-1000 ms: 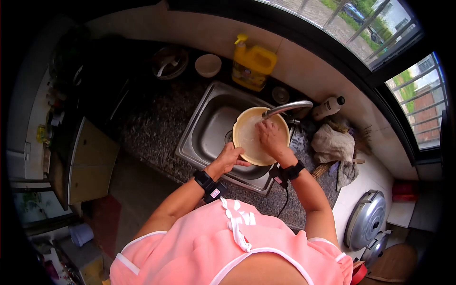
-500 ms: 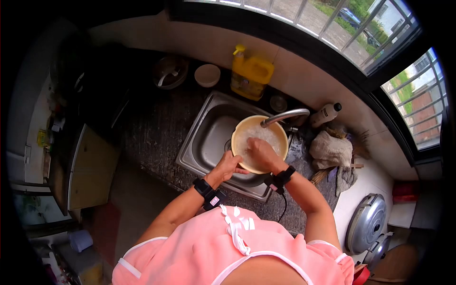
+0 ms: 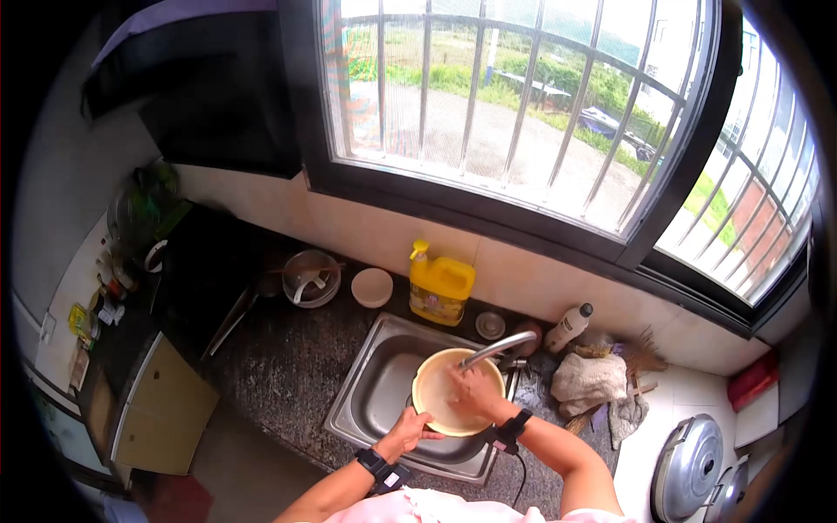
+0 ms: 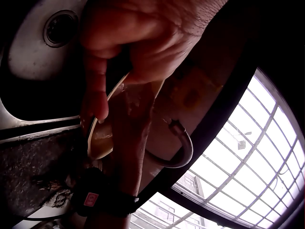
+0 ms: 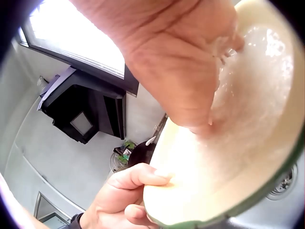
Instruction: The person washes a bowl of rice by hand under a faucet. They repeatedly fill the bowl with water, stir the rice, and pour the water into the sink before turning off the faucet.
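A pale yellow bowl point(image 3: 425, 390) of cloudy, whitish water is held over the sink, under the curved faucet point(image 3: 497, 347). My left hand point(image 3: 408, 433) grips the bowl's near-left rim, thumb over the edge and fingers beneath, as the right wrist view shows. Inside the bowl is my right hand point(image 3: 478, 392), its fingertips dipped into the water and partly hidden by it. Bubbles and wet glints surround those fingers in the right wrist view. From the left wrist, the bowl point(image 4: 101, 143) appears edge-on and tilted, with the right forearm behind it.
The steel sink point(image 3: 370, 383) is set into a dark speckled counter point(image 3: 279, 383). Behind it stand a yellow pump jug point(image 3: 440, 289), a white bowl point(image 3: 372, 288) and a bowl with a spoon point(image 3: 311, 281). A bottle point(image 3: 568, 328) and a crumpled cloth point(image 3: 589, 382) lie to the right.
The head view has tilted up, showing more window. My right hand has shifted about in the bowl, from its near part back toward the faucet. The left hand keeps its grip on the rim.
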Demonstrator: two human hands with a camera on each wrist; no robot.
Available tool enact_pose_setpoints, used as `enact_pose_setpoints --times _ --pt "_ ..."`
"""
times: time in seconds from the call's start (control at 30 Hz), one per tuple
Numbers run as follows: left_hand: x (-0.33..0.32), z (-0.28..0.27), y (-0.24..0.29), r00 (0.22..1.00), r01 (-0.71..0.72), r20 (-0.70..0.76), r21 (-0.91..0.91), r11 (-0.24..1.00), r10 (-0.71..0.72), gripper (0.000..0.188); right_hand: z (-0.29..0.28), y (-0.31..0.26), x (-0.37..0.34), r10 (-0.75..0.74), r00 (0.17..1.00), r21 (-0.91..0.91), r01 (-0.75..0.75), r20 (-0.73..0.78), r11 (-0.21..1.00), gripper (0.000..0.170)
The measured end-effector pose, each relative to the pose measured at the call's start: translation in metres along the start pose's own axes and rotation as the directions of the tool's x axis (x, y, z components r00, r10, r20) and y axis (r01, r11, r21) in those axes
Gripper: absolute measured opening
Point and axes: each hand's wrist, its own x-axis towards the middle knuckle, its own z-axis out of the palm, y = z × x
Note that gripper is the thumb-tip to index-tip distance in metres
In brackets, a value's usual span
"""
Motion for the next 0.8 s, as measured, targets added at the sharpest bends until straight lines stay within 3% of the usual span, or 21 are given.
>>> enact_pose_setpoints --times 0.07,0.1,0.2,0.3,0.4,0.5,0.6,0.7,0.8 --pt "-0.003 0.003 0.001 1.000 -0.001 0.008 -0.008 1.000 0.001 0.030 -0.003 -0.008 0.005 -0.012 1.000 0.087 0.014 -0.024 0.996 0.066" --pt "-0.001 0.003 -0.002 1.000 0.000 -0.008 -0.006 1.000 0.000 0.030 -0.007 -0.013 0.003 -0.029 1.000 -0.061 0.029 0.004 0.998 0.062" --pt "0.001 0.001 -0.004 1.000 0.013 0.009 -0.017 1.000 -0.013 0.030 0.019 -0.002 0.006 -0.026 0.998 0.072 0.021 0.061 0.997 0.049" --pt "-0.002 0.003 -0.002 1.000 0.029 0.006 -0.030 0.999 -0.028 0.029 0.030 0.000 0.008 0.038 0.973 0.183 -0.081 0.229 0.980 0.034" --pt "-0.002 0.004 -0.001 0.999 0.038 -0.006 -0.012 0.999 -0.038 0.029 0.032 -0.001 0.011 0.088 0.935 0.160 -0.150 0.343 0.976 0.028" --pt "0.004 -0.006 -0.007 0.999 0.051 -0.010 0.013 0.999 -0.051 0.031 0.027 -0.005 0.008 0.084 0.960 0.177 -0.134 0.266 0.975 0.027" --pt "0.008 -0.013 -0.009 0.999 0.043 0.012 0.028 0.999 -0.044 0.031 0.028 -0.006 0.005 -0.184 0.977 0.235 0.205 -0.107 0.950 0.029" --pt "0.011 -0.012 -0.009 0.999 0.027 0.027 0.042 0.999 -0.028 0.030 -0.004 -0.035 -0.002 -0.239 0.971 -0.029 0.238 -0.022 0.971 0.028" --pt "0.013 -0.011 -0.009 0.999 0.000 0.032 0.069 0.998 -0.002 0.030 0.018 -0.018 -0.002 -0.311 0.950 -0.197 0.306 0.008 0.931 0.026"
